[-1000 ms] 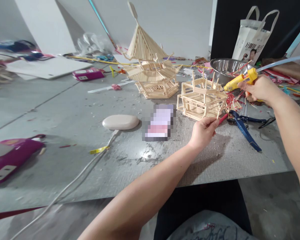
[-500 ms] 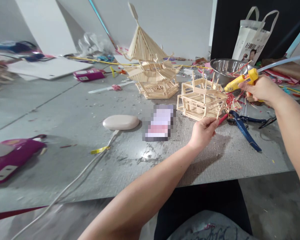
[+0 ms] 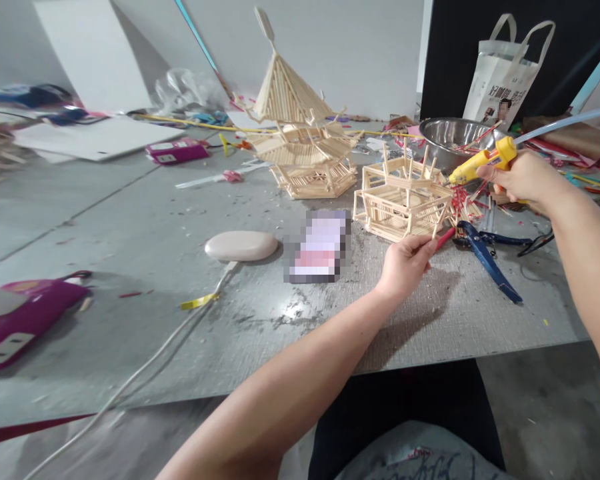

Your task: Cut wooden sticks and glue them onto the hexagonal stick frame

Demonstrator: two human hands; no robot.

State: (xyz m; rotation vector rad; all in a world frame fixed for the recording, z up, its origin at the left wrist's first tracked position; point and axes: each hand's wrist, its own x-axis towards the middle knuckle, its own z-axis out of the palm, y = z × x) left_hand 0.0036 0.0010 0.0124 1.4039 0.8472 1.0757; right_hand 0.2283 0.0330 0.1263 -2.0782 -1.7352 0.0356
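In the head view, my right hand (image 3: 527,179) is closed around a yellow hot glue gun (image 3: 483,163). Its nozzle points left, at the right side of a six-sided frame of thin wooden sticks (image 3: 405,197); whether the tip touches it, I cannot tell. Below that frame's front right corner, my left hand (image 3: 405,263) pinches a thin wooden stick (image 3: 435,229). A red rod-like piece (image 3: 446,237) shows just right of those fingertips; whether I hold it is unclear. Blue-handled cutters (image 3: 490,260) lie to the right of my left hand.
Behind stands a taller stick pagoda (image 3: 300,127). A metal bowl (image 3: 437,137) and a white bag (image 3: 500,83) are at the back right. A phone (image 3: 320,247), a white oval device (image 3: 241,245) on a cable, and purple power strips (image 3: 35,317) lie leftward.
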